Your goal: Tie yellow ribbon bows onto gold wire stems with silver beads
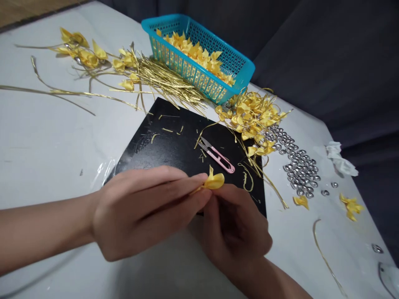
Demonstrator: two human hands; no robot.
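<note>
Between my two hands is a small yellow ribbon bow (214,181), held above the near part of a black board (174,149). The fingertips of my left hand (152,203) pinch it from the left. My right hand (238,224) is closed at the bow's lower right, thumb and forefinger pressed together against it; what else those fingers hold is hidden. Just beyond the bow, pink thread snips (218,158) lie on the board among gold cord scraps (167,130).
A blue basket (199,68) of yellow bows stands at the back. Gold cords (171,81) lie before it, with bows on cords (254,114) to its right. Silver beads (301,170), loose bows (351,206) and crumpled white tissue (340,158) are on the right.
</note>
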